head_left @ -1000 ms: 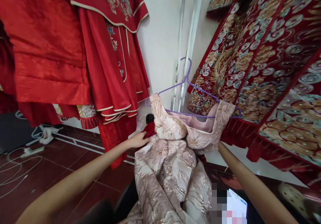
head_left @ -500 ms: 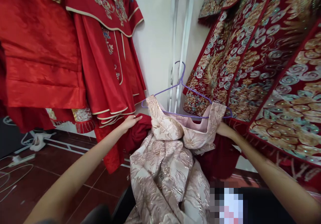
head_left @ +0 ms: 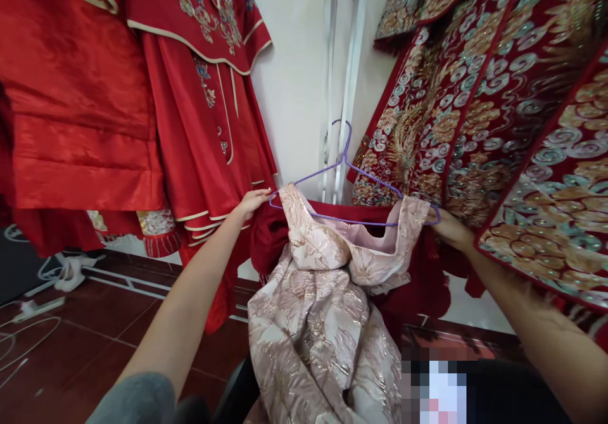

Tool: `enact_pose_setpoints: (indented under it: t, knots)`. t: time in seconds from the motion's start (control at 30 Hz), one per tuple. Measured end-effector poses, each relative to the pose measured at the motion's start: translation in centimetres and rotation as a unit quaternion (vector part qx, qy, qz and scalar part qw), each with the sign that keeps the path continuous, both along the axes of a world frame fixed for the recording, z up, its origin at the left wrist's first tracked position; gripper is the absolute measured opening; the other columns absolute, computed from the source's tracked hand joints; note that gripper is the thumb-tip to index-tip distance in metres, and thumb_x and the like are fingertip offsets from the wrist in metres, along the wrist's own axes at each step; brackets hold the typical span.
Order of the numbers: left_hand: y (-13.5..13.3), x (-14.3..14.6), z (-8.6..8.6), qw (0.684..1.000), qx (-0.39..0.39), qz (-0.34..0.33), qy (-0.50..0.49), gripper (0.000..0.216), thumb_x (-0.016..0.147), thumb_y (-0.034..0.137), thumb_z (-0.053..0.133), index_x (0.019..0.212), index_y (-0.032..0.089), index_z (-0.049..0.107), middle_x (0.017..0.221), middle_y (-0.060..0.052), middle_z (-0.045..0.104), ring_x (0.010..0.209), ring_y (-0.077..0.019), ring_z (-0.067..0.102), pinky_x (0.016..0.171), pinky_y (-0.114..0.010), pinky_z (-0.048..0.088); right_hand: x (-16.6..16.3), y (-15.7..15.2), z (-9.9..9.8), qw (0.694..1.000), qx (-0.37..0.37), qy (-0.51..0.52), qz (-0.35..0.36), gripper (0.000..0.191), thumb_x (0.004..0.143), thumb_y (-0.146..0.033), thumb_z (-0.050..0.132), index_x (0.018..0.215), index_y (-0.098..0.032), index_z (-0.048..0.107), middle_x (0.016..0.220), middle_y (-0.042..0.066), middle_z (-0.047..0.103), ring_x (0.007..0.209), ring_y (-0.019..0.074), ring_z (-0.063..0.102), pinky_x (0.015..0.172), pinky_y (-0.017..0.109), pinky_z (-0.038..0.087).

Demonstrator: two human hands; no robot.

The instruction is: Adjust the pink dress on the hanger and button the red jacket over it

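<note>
"Dress (head_left: 327, 323) first: where do we have it?"

"Right before us, from the middle down to six o'clock, its straps on the purple hanger (head_left: 344, 156). The hook is toward twelve, by the white posts (head_left: 351, 63); we can't tell whether it rests on anything."

"And our hands?"

"Taking the bodice (head_left: 316, 243) as the clock's centre, our left hand (head_left: 254, 202) is at ten, thumb and fingertips pinching the top edge of the red cloth (head_left: 430, 285), just beside the hanger's tip. Our right hand (head_left: 449, 224) is at three, by the other tip. Its fingers are partly hidden, so we can't tell what it grips."

"The cloth passes behind the bodice, then. How do we handle it well?"

"This looks like spreading it, so we'd keep both hands level and ease the edge evenly toward nine and three. A light pinch should do; the dress's raised pattern could snag if the cloth drags across it."

"Anything to watch?"

"A hard tug might tilt the hanger or slip a strap. We'd also keep our right forearm off the embroidered robe (head_left: 503, 107) at two."
</note>
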State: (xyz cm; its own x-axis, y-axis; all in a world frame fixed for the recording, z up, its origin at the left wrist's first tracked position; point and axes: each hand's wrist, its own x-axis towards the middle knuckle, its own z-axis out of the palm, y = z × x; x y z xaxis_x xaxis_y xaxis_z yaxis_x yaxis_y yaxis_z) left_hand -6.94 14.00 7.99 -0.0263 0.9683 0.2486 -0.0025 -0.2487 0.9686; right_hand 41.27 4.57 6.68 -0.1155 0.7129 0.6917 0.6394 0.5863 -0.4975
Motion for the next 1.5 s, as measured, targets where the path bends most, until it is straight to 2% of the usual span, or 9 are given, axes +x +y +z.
enact_pose_setpoints:
  t: [0.13, 0.37, 0.53, 0.67, 0.87, 1.13, 1.27, 1.4, 1.5]
  knots:
    - [-1.2, 0.8, 3.5, 0.982, 0.184, 0.037, 0.033, 0.039, 0.061, 0.033, 0.078, 0.092, 0.015, 0.064, 0.1, -0.007, 0.069, 0.095, -0.0193, 0.064, 0.092, -0.035, 0.048, -0.9, -1.0, 2.8, 0.977, -0.133, 0.158, 0.058, 0.043, 0.088, -0.038, 0.047, 0.122, -0.016, 0.06, 0.096, 0.015, 0.071, 0.081, 0.0214, 0.067, 0.067, 0.03, 0.051]
    - [-8.9, 2.6, 3.8, 0.856, 0.436, 0.249, 0.121, 0.025, 0.086, 0.032, 0.056, 0.106, 0.019, 0.049, 0.105, -0.007, 0.06, 0.101, -0.0163, 0.059, 0.095, -0.033, 0.045, -2.8, -7.5, 7.5, 0.964, 0.207, 0.01, -0.168, 0.037, 0.084, -0.035, 0.051, 0.115, -0.022, 0.066, 0.106, 0.008, 0.07, 0.093, 0.0238, 0.065, 0.083, 0.038, 0.05]
    - [-11.8, 3.2, 1.7, 0.863, 0.377, 0.102, 0.32, 0.021, 0.083, 0.024, 0.053, 0.104, 0.018, 0.052, 0.099, -0.006, 0.062, 0.088, -0.0162, 0.06, 0.082, -0.03, 0.047, -3.7, -12.0, 6.7, 0.977, 0.06, -0.159, -0.128, 0.064, 0.072, -0.031, 0.053, 0.134, -0.044, 0.043, 0.106, 0.003, 0.065, 0.091, 0.0329, 0.063, 0.078, 0.05, 0.052]
    - [-10.9, 3.3, 1.2, 0.861, 0.304, 0.057, 0.404, 0.015, 0.082, 0.026, 0.051, 0.095, 0.02, 0.053, 0.092, -0.004, 0.064, 0.081, -0.0171, 0.06, 0.078, -0.03, 0.046, -3.8, -11.7, 4.8, 0.975, 0.008, -0.212, -0.072, 0.093, 0.056, -0.017, 0.057, 0.142, -0.039, 0.028, 0.117, 0.006, 0.059, 0.104, 0.0348, 0.058, 0.086, 0.05, 0.05]
    - [-9.9, 4.6, 1.7, 0.852, 0.269, 0.073, 0.444, 0.02, 0.084, 0.039, 0.051, 0.093, 0.021, 0.051, 0.077, -0.001, 0.062, 0.07, -0.0179, 0.059, 0.065, -0.028, 0.042, -5.0, -9.1, 4.0, 0.994, -0.042, -0.091, -0.039, 0.063, 0.065, -0.016, 0.056, 0.124, -0.024, 0.037, 0.087, 0.005, 0.053, 0.069, 0.018, 0.057, 0.059, 0.032, 0.049]
    - [-14.7, 12.0, 3.4, 0.827, 0.327, 0.0, 0.457, 0.011, 0.081, 0.029, 0.054, 0.087, 0.02, 0.05, 0.068, 0.0, 0.058, 0.06, -0.0158, 0.055, 0.058, -0.026, 0.037, -15.0, -6.8, 1.9, 0.954, -0.105, 0.086, 0.266, 0.037, 0.065, -0.012, 0.055, 0.099, -0.023, 0.047, 0.093, 0.002, 0.055, 0.087, 0.0155, 0.059, 0.082, 0.033, 0.05]
    - [-15.2, 13.2, 2.3, 0.874, 0.294, 0.009, 0.386, 0.018, 0.073, 0.016, 0.059, 0.088, 0.02, 0.05, 0.076, -0.002, 0.061, 0.068, -0.0165, 0.058, 0.063, -0.027, 0.042, -17.6, -7.1, 1.5, 0.947, -0.099, 0.13, 0.277, 0.032, 0.072, -0.017, 0.059, 0.101, -0.023, 0.048, 0.097, 0.002, 0.056, 0.087, 0.0146, 0.059, 0.081, 0.034, 0.052]
    - [-14.6, 11.9, 0.0, 0.97, 0.201, 0.05, 0.123, 0.029, 0.066, 0.021, 0.072, 0.085, 0.019, 0.05, 0.08, -0.002, 0.062, 0.07, -0.0141, 0.062, 0.068, -0.027, 0.048, -17.0, -7.8, 1.0, 0.946, -0.124, 0.166, 0.249, 0.023, 0.081, -0.034, 0.06, 0.099, -0.022, 0.051, 0.093, 0.003, 0.058, 0.087, 0.0167, 0.06, 0.071, 0.034, 0.057]
    - [-15.3, 11.2, -1.5, 0.991, 0.126, 0.017, -0.043, 0.039, 0.055, 0.023, 0.081, 0.08, 0.016, 0.052, 0.076, 0.0, 0.062, 0.069, -0.0123, 0.063, 0.071, -0.027, 0.051, -16.5, -8.3, 0.6, 0.957, -0.101, 0.175, 0.21, 0.028, 0.08, -0.04, 0.064, 0.098, -0.022, 0.051, 0.091, 0.003, 0.061, 0.088, 0.0173, 0.062, 0.073, 0.034, 0.058]
